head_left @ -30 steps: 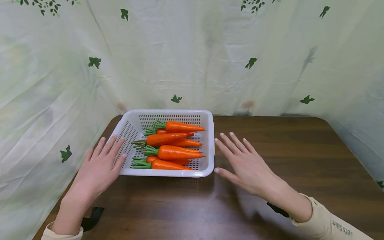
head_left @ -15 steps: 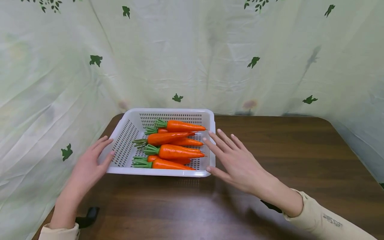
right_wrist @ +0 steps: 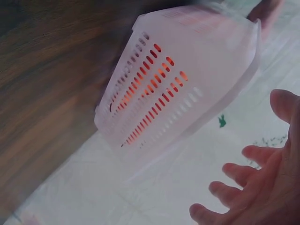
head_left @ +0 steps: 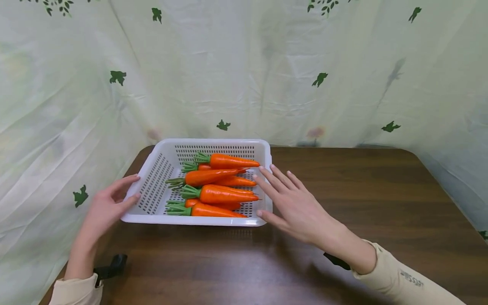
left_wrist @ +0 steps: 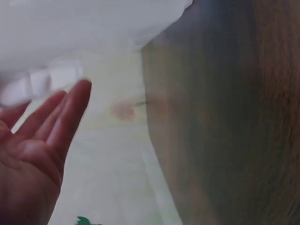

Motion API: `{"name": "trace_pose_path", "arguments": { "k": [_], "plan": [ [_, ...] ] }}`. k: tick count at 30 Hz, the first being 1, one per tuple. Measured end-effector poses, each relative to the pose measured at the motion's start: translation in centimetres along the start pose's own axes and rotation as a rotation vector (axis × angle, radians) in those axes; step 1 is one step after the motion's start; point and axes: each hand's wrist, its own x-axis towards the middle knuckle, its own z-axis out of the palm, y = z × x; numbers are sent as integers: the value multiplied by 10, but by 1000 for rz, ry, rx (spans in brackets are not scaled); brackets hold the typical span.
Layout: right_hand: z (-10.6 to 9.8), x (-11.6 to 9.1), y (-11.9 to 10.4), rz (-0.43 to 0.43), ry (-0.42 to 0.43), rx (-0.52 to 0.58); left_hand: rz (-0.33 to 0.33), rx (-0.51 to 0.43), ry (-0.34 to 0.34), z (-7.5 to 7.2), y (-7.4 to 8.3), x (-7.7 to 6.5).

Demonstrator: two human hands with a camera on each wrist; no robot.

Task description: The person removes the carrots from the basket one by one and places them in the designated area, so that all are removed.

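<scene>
White plastic basket of carrots stands toward the far left of a brown table. It looks light and fairly stiff, best held under its left and right rims and kept level, as the smooth carrots could slide. A left hand, thumb and fingers parted, is at the left rim, contact blurred; a right hand spreads its fingers, apart from the right rim. Lower carrots are partly hidden.

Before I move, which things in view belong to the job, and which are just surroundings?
Likely part of the job:
white perforated basket
carrots inside it
left hand, at its left edge
right hand, near its right edge

Just surroundings:
brown wooden table
pale curtain with green prints
</scene>
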Motion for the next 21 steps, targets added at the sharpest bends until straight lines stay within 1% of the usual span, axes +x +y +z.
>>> {"name": "trace_pose_path", "arguments": {
  "k": [5, 8, 11, 16, 17, 21],
  "plan": [
    [0, 4, -1, 13, -5, 27, -39, -146, -33, -1, -12, 4],
    [0, 5, -3, 14, -9, 40, -63, -207, -37, 0, -17, 6],
    [-1, 7, -4, 8, -10, 45, -77, -246, -25, 1, -21, 7],
    [-3, 9, -6, 2, -4, 54, -77, -318, -11, 3, -26, 10],
    [-3, 10, -6, 0, -3, 60, -73, -334, -18, 3, -26, 11],
    [-2, 12, -6, -1, -8, 88, -95, -408, -43, 3, -28, 13]
  ]
}}
